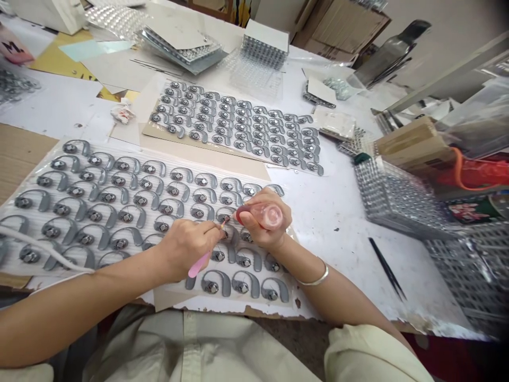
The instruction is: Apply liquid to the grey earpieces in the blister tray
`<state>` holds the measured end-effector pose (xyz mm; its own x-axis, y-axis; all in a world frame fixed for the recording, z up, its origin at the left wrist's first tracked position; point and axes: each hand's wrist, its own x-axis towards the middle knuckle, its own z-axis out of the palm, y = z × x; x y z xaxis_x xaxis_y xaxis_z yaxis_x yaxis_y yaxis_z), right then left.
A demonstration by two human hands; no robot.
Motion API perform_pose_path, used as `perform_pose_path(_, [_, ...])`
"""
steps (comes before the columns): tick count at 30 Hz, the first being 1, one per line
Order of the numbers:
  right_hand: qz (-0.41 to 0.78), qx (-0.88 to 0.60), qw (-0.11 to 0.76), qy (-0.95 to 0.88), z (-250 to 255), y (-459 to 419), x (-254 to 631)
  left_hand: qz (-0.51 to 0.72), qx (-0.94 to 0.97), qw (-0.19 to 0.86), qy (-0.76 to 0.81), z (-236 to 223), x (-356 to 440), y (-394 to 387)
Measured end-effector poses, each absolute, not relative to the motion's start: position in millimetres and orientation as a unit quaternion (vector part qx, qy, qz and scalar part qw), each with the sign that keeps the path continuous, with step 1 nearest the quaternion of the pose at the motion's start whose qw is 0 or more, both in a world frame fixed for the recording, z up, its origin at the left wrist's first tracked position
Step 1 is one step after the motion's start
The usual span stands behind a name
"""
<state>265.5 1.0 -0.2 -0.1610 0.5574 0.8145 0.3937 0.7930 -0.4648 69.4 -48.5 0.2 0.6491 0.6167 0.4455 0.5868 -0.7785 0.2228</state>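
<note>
The left hand (185, 249) pinches one slim pink-handled brush (200, 265) between its fingers (210, 228), the brush tip right at a grey ear-hook piece (228, 236). The right hand (264, 233) curls closed around one clear pink bottle (272, 216), just beside that tip. Under both hands, a clear plastic sheet (32, 217) holds dozens of these curved pieces, each with a round metallic head. On the white tabletop (338, 212), one pair of black tweezers (387, 268) lies to the right, near two wire-mesh baskets (397, 199). Farther off, a second sheet (234, 127) carries dozens more.
</note>
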Motion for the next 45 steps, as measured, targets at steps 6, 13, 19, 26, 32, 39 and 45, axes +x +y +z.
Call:
perform_pose_path(6, [0.075, -0.296, 0.572, -0.761, 1.0, 0.2, 265.6, 0.221, 0.91, 0.047, 0.347, -0.1, 67.7, -47.8])
perform_pose_path(13, [0.068, -0.287, 0.568, -0.768, 1.0, -0.6, 265.0, 0.24, 0.904, 0.058, 0.349, -0.2, 68.1, -46.5])
perform_pose_path(19, [0.06, -0.298, 0.553, -0.776, 1.7, -2.2, 265.8, 0.24, 0.9, 0.082, 0.354, 0.3, 67.3, -45.7])
perform_pose_path(26, [0.071, -0.283, 0.552, -0.781, 3.4, -4.3, 264.6, 0.246, 0.892, 0.122, 0.358, 4.1, 66.0, -43.9])
perform_pose_path(32, [0.072, -0.284, 0.562, -0.773, 2.8, -3.6, 265.0, 0.266, 0.875, 0.176, 0.365, 4.2, 64.4, -40.5])
perform_pose_path(39, [0.08, -0.277, 0.565, -0.773, 1.7, -3.2, 265.1, 0.29, 0.858, 0.202, 0.373, 3.1, 63.5, -39.0])
perform_pose_path(45, [0.085, -0.283, 0.557, -0.776, 4.1, -4.5, 264.3, 0.306, 0.816, 0.275, 0.406, 6.5, 63.1, -32.9])
